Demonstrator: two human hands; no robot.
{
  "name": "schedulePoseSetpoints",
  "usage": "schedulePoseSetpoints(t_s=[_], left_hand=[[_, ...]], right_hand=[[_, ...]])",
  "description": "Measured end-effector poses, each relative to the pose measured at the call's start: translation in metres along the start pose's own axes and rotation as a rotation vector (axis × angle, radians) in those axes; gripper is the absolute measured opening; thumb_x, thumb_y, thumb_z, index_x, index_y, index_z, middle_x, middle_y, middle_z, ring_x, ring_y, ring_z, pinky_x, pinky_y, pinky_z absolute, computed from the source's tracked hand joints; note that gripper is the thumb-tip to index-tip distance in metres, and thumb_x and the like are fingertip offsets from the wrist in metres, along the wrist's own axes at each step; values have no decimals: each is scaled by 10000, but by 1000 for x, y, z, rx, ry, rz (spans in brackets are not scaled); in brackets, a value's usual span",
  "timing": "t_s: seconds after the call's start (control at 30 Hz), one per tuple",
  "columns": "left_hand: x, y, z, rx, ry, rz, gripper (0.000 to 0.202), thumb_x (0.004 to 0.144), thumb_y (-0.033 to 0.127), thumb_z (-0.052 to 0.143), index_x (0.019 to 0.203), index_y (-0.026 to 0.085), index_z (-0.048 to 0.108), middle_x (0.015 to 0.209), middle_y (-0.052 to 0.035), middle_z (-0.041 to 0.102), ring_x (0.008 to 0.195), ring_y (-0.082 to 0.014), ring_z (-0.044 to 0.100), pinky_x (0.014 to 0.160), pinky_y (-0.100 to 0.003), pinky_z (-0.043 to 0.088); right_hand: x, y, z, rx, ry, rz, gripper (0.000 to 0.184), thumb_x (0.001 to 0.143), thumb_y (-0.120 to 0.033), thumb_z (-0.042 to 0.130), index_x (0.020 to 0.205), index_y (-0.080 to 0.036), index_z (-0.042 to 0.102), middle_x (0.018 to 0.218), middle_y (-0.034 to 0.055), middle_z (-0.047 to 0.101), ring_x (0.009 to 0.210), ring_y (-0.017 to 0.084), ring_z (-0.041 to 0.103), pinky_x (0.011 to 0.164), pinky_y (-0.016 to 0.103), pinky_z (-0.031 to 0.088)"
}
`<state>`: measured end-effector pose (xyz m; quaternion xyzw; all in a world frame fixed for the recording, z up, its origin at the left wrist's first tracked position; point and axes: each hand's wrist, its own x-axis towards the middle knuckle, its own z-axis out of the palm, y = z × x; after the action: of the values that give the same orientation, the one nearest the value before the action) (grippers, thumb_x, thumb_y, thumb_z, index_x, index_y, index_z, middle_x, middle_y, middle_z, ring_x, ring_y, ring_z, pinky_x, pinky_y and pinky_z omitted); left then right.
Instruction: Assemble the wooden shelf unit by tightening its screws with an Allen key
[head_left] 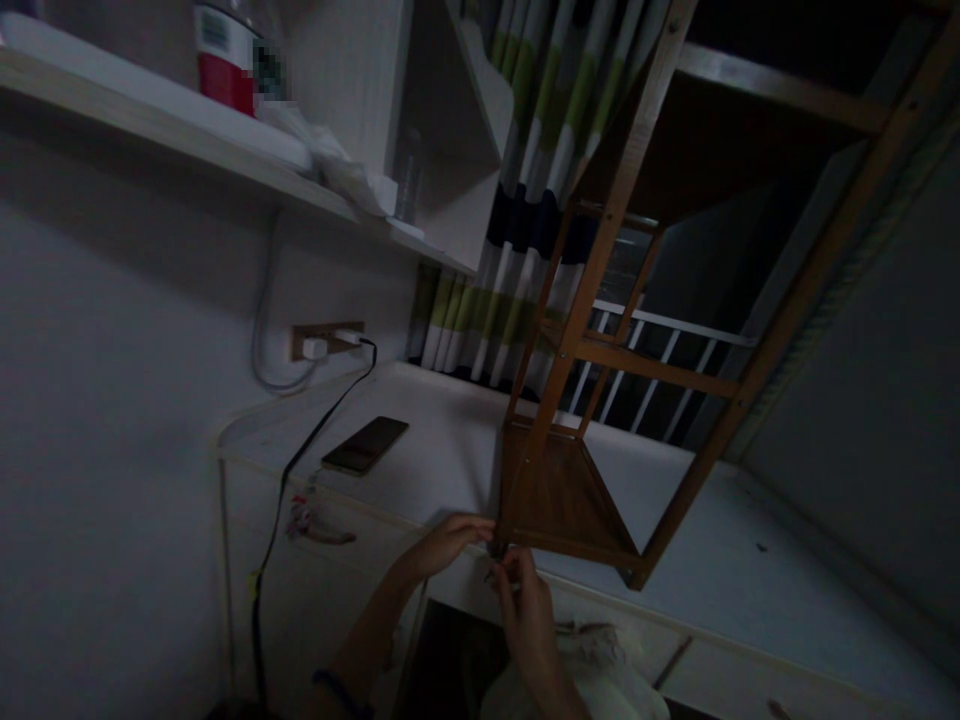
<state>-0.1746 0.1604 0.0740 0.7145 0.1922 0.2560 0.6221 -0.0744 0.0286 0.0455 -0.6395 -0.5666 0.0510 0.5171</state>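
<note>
A brown wooden rack (pixel 570 490) with several tiers stands tilted in view on the white desk. The foot of its near left leg is at the desk's front edge, between my two hands. My left hand (pixel 448 545) reaches in from the left, its fingers closed against that leg's lower end. Just below and to the right, my right hand (pixel 527 605) is pinched beside the same foot. A small dark piece shows at its fingertips, too dim and small to name. The fingertips of both hands are partly hidden.
On the white desk (pixel 442 430) lies a phone (pixel 366 446). A black cable (pixel 300 450) hangs from the wall socket (pixel 327 340) over the desk's edge. A wall shelf (pixel 225 150) holds a bottle (pixel 225 60). Curtains (pixel 480 320) hang behind; a whitish bag (pixel 592 660) sits below.
</note>
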Motion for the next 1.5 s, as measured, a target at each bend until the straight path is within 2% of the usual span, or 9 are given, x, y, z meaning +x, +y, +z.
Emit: schedulePoseSetpoints(t_s=[0.17, 0.5, 0.6, 0.77, 0.9, 1.07, 1.27, 1.5], left_hand=[[0, 4, 0, -9, -45, -7, 358, 605, 261, 494, 910, 147, 644, 902, -37, 671, 887, -179, 566, 849, -298, 396], [-2, 11, -1, 75, -194, 101, 324, 696, 283, 495, 957, 150, 635, 917, -25, 664, 882, -175, 559, 819, -283, 397], [0, 9, -2, 65, -164, 60, 346, 666, 276, 497, 953, 143, 637, 918, -33, 666, 889, -179, 559, 836, -298, 394], [5, 2, -4, 30, -36, 7, 373, 614, 247, 453, 909, 128, 647, 879, -46, 673, 856, -177, 575, 851, -317, 396], [5, 3, -5, 35, -43, 7, 377, 647, 254, 413, 916, 129, 645, 878, -49, 673, 874, -174, 576, 873, -319, 382], [4, 3, -7, 44, -19, -9, 363, 676, 289, 410, 906, 138, 647, 866, -44, 674, 877, -174, 578, 875, -314, 378], [5, 2, -7, 9, -35, -16, 362, 638, 264, 438, 896, 124, 649, 848, -58, 677, 852, -184, 583, 851, -322, 391], [6, 7, -4, 3, -36, 1, 317, 604, 226, 449, 820, 152, 669, 767, -16, 682, 818, -171, 581, 838, -300, 395]], right_hand=[[-1, -4, 3, 11, -27, -38, 159, 856, -262, 344, 898, -194, 482, 739, 12, 594, 614, 106, 575, 581, 191, 425], [-2, -3, 4, -83, 50, -110, 259, 804, -174, 382, 992, -187, 560, 898, 39, 644, 717, 130, 616, 579, 204, 474], [-1, -1, 4, -185, 88, -130, 256, 791, -162, 407, 978, -195, 579, 922, 40, 645, 781, 151, 613, 634, 233, 483], [1, -4, 4, -290, 142, -187, 196, 812, -213, 437, 924, -215, 597, 868, 42, 616, 786, 152, 588, 653, 249, 478], [4, -8, 3, -368, 207, -256, 181, 821, -251, 453, 882, -211, 619, 841, 59, 576, 784, 159, 566, 684, 269, 472], [4, -8, 4, -361, 222, -286, 207, 836, -248, 431, 880, -214, 631, 817, 57, 570, 756, 152, 564, 668, 261, 470], [5, -12, 4, -238, 229, -223, 196, 834, -239, 424, 837, -203, 616, 824, 50, 560, 745, 138, 571, 653, 244, 467], [10, -16, -4, -107, 236, -92, 205, 812, -306, 460, 710, -189, 594, 683, 22, 583, 628, 132, 562, 549, 221, 440]])
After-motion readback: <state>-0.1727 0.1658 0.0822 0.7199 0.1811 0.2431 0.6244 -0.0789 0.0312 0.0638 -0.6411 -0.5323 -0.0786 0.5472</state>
